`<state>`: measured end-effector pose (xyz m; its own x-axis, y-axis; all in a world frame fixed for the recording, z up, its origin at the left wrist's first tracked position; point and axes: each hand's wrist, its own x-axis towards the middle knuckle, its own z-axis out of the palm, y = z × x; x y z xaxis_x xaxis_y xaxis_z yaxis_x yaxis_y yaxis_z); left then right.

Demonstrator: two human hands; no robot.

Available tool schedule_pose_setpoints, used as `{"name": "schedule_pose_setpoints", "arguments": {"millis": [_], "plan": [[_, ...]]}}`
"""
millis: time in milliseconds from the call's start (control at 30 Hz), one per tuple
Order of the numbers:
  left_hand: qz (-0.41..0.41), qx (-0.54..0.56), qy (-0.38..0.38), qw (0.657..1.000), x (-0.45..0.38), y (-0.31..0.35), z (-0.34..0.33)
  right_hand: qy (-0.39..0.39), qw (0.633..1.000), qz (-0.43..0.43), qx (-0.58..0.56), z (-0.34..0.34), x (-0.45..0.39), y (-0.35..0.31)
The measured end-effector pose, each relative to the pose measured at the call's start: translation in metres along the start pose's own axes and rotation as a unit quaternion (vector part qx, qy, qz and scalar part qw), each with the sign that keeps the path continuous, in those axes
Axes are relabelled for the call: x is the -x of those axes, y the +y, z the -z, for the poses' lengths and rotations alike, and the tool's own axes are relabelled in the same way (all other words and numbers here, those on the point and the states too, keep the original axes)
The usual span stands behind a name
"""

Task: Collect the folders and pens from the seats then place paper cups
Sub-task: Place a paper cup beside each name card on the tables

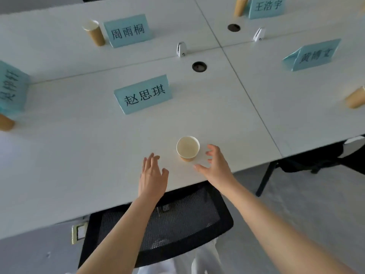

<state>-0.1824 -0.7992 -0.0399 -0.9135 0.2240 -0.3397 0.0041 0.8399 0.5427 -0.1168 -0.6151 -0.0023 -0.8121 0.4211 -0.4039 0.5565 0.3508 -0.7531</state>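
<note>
Both my hands are out over the near edge of the white tabletop (79,155), and neither one holds anything. My left hand (153,177) lies palm down, its fingers (151,162) straight and slightly spread, apart from the cup. My right hand (216,166) sits just to the right of the paper cup (188,148), thumb and fingers loosely curved toward it with a gap between them and the cup wall; I am not gripping it.

That paper cup stands upright, mouth open toward me, near the front edge of the tabletop, between my two hands and nearer the right one. Beyond it stands a blue name card (143,94) with dark characters.

Further back on the left, another cup (94,33) stands just beside a second name card (128,30). At the far top, a third cup (240,5) stands beside a third card (266,6). On the right, a folded card (314,55) stands alone, and a cup (355,97) shows at the right border. At the left border a blurred card (11,88) sits above part of one more cup (6,122).

Two dark round cable holes (199,66) (233,27) and two small white clips (181,48) (259,34) lie along the seams where the tabletop panels meet. Below my forearms, a black mesh chair (158,224) is tucked under the front edge.
</note>
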Motion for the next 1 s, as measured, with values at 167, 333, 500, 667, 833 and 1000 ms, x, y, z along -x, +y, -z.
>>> {"name": "schedule_pose_setpoints", "arguments": {"millis": [167, 333, 500, 667, 833, 1000], "plan": [[0.036, -0.029, 0.036, 0.998, -0.013, 0.004, -0.016, -0.06, 0.997, 0.052, 0.01, -0.003, -0.039, 0.001], [0.055, -0.05, 0.057, 0.996, -0.037, -0.002, -0.024, -0.063, 0.991, 0.112, 0.032, -0.014, -0.066, -0.002], [0.056, -0.056, 0.067, 0.995, -0.073, 0.004, -0.028, -0.041, 0.994, 0.099, -0.003, -0.006, -0.084, -0.006], [0.052, -0.063, 0.089, 0.993, -0.112, 0.012, -0.026, -0.001, 0.994, 0.108, -0.011, 0.01, -0.126, -0.024], [0.07, -0.103, 0.128, 0.984, -0.132, 0.01, -0.04, 0.046, 0.991, 0.119, -0.034, 0.016, -0.185, -0.051], [0.087, -0.136, 0.149, 0.976, -0.134, 0.008, -0.051, 0.067, 0.99, 0.118, -0.048, 0.012, -0.24, -0.079]]}}
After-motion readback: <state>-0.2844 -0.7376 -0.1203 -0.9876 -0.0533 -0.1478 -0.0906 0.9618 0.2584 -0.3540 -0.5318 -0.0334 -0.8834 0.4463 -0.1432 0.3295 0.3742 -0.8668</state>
